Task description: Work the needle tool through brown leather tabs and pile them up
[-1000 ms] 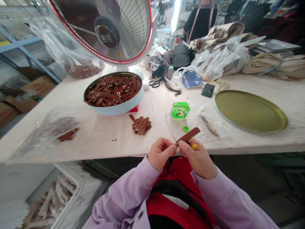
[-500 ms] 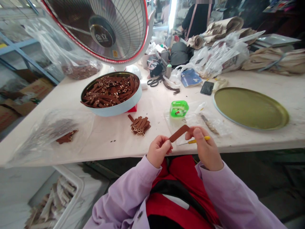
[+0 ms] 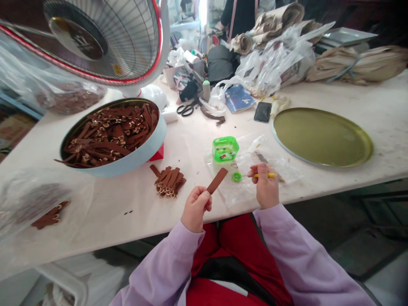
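Observation:
My left hand (image 3: 196, 206) pinches the lower end of a brown leather strip (image 3: 217, 180), which points up and right over the table edge. My right hand (image 3: 265, 187) is closed on a thin yellow-handled tool (image 3: 264, 175); its tip reaches left towards a small green cap (image 3: 236, 176) lying on a clear plastic sheet (image 3: 245, 168). A green container (image 3: 225, 149) stands just beyond the cap. A small pile of finished brown strips with metal rings (image 3: 168, 180) lies to the left of my left hand.
A round tin (image 3: 140, 155) full of brown strips sits at the left under a large fan heater (image 3: 95, 38). A gold round tray (image 3: 321, 136) lies at the right. Scissors (image 3: 185, 109), a phone (image 3: 263, 111), bags and another person at the back.
My hands have separated: the right let go of the strip and moved right to the plastic sheet with the yellow tool. The left alone keeps the strip. The camera view swung rightward and down.

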A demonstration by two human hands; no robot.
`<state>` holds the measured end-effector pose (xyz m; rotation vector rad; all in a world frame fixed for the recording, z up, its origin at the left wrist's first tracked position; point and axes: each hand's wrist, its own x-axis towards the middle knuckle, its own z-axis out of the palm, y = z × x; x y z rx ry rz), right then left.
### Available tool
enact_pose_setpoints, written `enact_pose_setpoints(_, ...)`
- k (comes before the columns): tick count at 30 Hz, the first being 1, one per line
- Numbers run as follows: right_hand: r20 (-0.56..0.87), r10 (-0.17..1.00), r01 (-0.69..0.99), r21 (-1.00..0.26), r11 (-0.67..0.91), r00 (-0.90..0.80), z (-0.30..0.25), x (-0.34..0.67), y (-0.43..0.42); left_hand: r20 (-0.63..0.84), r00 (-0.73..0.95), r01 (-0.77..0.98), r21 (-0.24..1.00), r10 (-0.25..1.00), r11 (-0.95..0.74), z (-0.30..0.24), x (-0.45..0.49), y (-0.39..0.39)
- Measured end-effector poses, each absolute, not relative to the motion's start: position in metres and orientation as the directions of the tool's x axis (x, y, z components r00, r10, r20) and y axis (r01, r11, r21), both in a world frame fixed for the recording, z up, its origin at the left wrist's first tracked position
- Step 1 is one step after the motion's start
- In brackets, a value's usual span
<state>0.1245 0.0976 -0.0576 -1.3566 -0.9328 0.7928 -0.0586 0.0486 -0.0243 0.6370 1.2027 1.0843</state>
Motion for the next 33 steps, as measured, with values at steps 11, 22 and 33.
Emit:
enact_pose_setpoints(11,0.041,0.895,0.049,-0.999,0.022,0.443,-0.079,0.139,0.106,-0.422,0.017,-0.230,0.881,0.906,0.414,-0.044,-0.045,0.067)
enact_pose_setpoints(22,0.038,0.879,-0.218,-0.963,0.159,0.475,-0.030,0.133,0.073,-0.421,0.043,-0.236,0.877,0.906,0.419,-0.033,-0.043,0.046)
enact_pose_setpoints(33,0.068,0.965,-0.362,-0.918,0.160,0.253,0.018,0.087,0.020,-0.334,0.140,-0.244,0.901,0.932,0.359,0.003,-0.050,0.009)
